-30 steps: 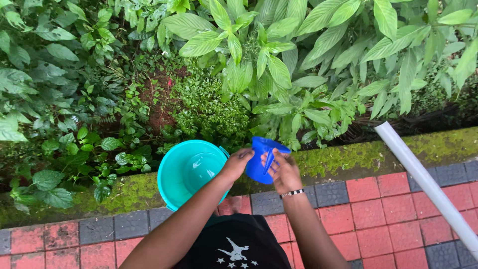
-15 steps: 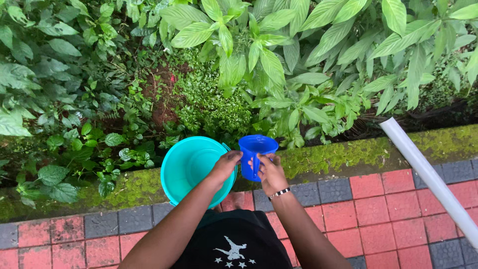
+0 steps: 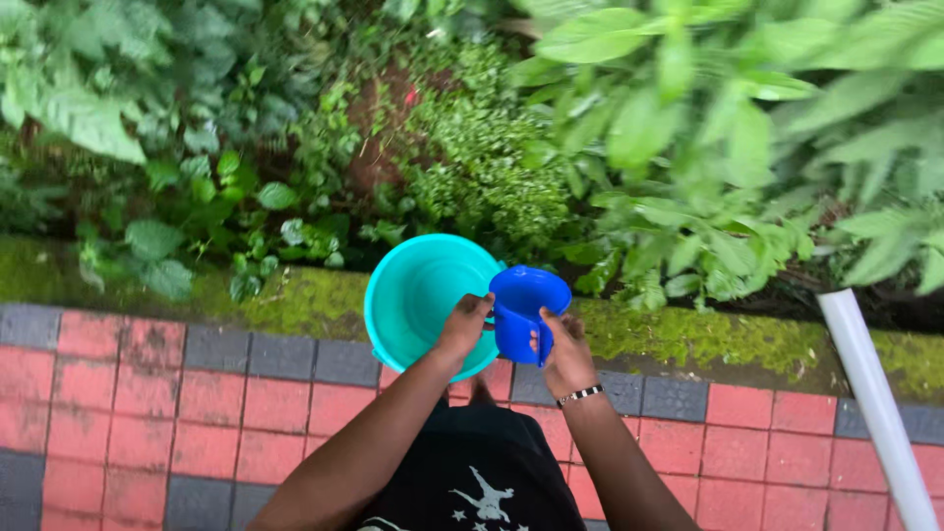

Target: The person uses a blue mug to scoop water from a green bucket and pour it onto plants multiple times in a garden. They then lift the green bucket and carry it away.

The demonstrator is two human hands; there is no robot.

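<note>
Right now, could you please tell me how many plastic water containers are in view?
2. A round turquoise plastic bucket is held at its rim by the left hand; a blue plastic jug sits beside it in the right hand. Foliage could hide others.

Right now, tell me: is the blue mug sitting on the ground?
No, the blue mug is held up by its handle in the right hand, beside the teal bucket gripped by the left hand.

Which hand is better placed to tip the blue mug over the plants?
Right. The right hand already grips the blue mug by its handle, on the planting side. The left hand is on the teal bucket rim.
</note>
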